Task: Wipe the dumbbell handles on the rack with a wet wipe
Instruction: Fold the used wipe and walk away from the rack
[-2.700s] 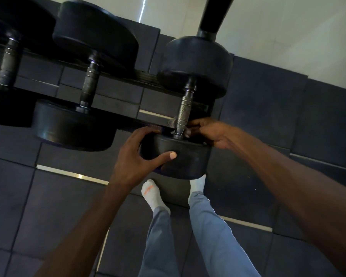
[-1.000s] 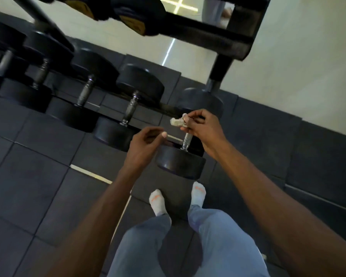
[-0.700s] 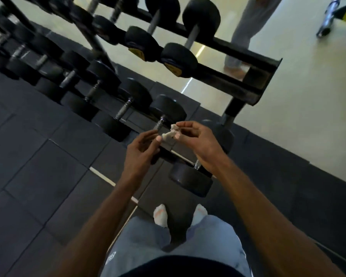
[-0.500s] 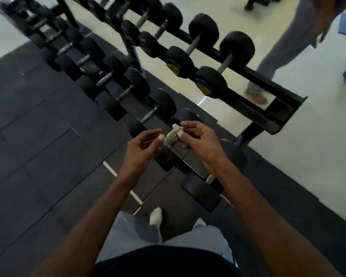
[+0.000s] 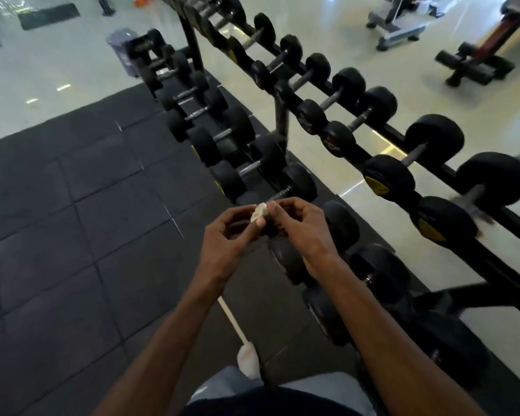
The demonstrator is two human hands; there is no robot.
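Wet wipe [image 5: 259, 212] is scrunched into a small wad, pinched between the fingertips of both hands, up off the rack [image 5: 475, 247] above its lower row. Left hand [image 5: 225, 235] and right hand [image 5: 303, 229] both have curled fingers on it. Dumbbells [image 5: 388, 175] sit along both rack tiers, black rubber floor tiles [image 5: 72, 235] underneath.

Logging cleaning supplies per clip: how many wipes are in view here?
1. A small crumpled white wipe is pinched between the fingertips of the left hand and right hand, held above the lower dumbbells. Others may be hidden outside the frame.
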